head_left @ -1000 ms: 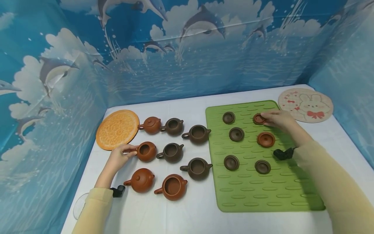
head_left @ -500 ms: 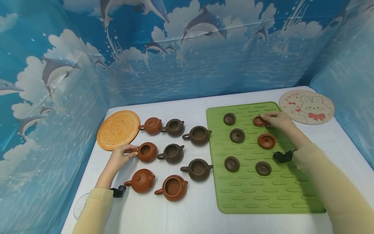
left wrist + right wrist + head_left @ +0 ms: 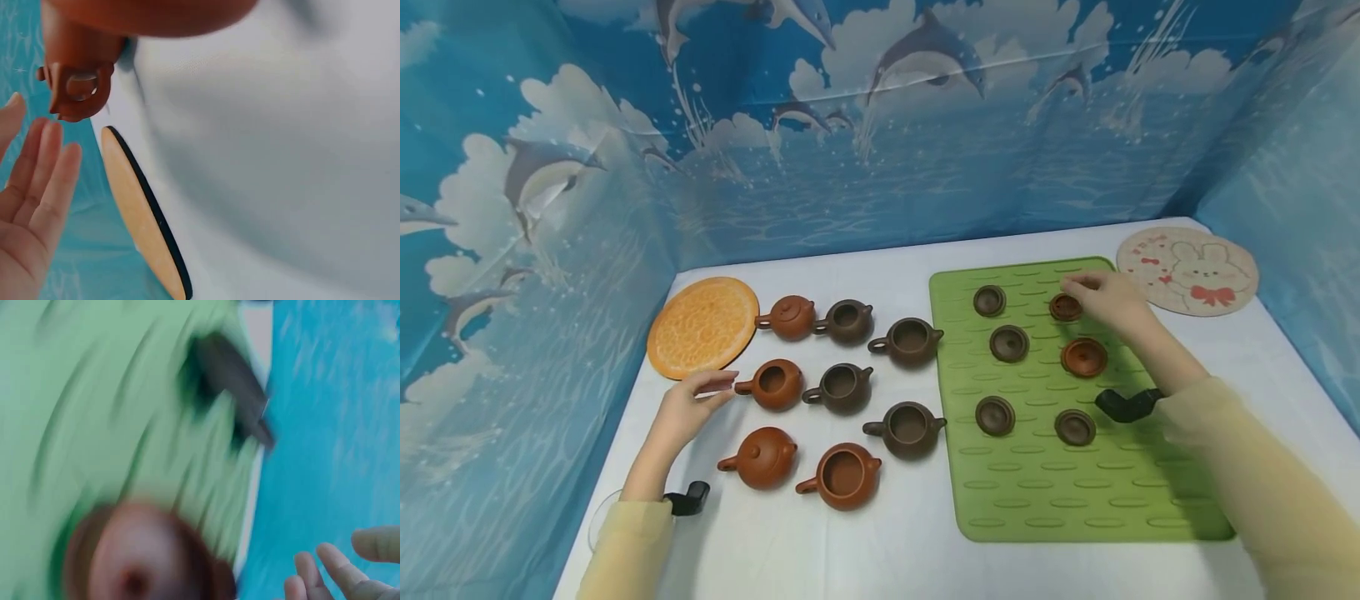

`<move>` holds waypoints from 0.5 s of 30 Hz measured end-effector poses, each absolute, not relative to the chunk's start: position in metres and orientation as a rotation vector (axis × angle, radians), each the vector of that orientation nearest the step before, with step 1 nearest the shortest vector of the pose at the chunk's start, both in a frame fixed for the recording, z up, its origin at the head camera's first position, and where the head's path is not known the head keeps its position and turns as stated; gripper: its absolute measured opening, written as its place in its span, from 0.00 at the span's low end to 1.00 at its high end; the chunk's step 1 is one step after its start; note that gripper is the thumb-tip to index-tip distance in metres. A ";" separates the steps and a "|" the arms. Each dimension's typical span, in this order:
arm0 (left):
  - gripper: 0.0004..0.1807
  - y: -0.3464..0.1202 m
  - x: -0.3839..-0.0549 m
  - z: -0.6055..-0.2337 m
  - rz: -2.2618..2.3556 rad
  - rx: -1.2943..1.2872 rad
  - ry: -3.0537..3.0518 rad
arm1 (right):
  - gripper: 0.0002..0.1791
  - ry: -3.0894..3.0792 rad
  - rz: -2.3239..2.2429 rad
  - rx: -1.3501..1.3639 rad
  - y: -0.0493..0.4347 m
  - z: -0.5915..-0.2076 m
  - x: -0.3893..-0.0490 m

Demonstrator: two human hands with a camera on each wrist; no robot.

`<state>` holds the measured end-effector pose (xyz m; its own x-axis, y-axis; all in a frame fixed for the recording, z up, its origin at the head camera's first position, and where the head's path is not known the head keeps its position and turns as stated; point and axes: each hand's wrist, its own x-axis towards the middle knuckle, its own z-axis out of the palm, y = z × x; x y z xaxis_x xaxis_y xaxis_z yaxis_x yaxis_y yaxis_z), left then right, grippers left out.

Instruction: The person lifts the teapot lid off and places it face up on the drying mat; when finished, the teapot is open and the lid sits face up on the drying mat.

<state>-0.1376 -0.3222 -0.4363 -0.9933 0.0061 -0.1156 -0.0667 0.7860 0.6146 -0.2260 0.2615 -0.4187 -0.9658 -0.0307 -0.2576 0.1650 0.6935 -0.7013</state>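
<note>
My left hand [image 3: 688,407] is just left of a lidless reddish-brown teapot [image 3: 779,385], fingers extended and apart from its handle. In the left wrist view, a gap separates the fingertips [image 3: 70,156] from a teapot handle [image 3: 67,107]. At the far right, my right hand [image 3: 1112,304] hovers beside and above a small reddish teapot lid [image 3: 1065,307] lying on the green mat [image 3: 1060,500]. Nothing shows between its fingers. In the right wrist view, the fingers [image 3: 337,565] are clear of a blurred reddish lid [image 3: 144,556]. A larger reddish lid [image 3: 1084,357] lies nearer me.
Reddish teapots, two lidded [image 3: 792,317] [image 3: 765,458] and one lidless [image 3: 846,477], and several dark lidless teapots [image 3: 910,342] stand left of the mat. Several dark lids [image 3: 1009,343] lie on it. An orange-slice mat [image 3: 703,327] and a rabbit mat [image 3: 1187,271] lie at the back corners.
My left hand has let go of the teapot's handle and drawn back to the left. My right hand has released the small reddish lid and lifted slightly; the lid stays on the mat.
</note>
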 end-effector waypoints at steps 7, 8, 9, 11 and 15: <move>0.13 -0.317 -0.096 -0.439 0.988 -0.023 2.861 | 0.26 2.574 -1.275 -0.220 0.172 -0.406 -0.203; 0.12 -0.315 -0.089 -0.440 0.995 -0.029 2.849 | 0.24 2.564 -1.280 -0.275 0.158 -0.407 -0.200; 0.11 -0.314 -0.084 -0.440 1.008 -0.041 2.836 | 0.22 2.552 -1.287 -0.330 0.144 -0.408 -0.198; 0.11 -0.312 -0.075 -0.442 1.025 -0.065 2.821 | 0.18 2.520 -1.305 -0.437 0.116 -0.411 -0.193; 0.10 -0.310 -0.064 -0.444 1.026 -0.102 2.834 | 0.14 2.427 -1.342 -0.596 0.068 -0.413 -0.184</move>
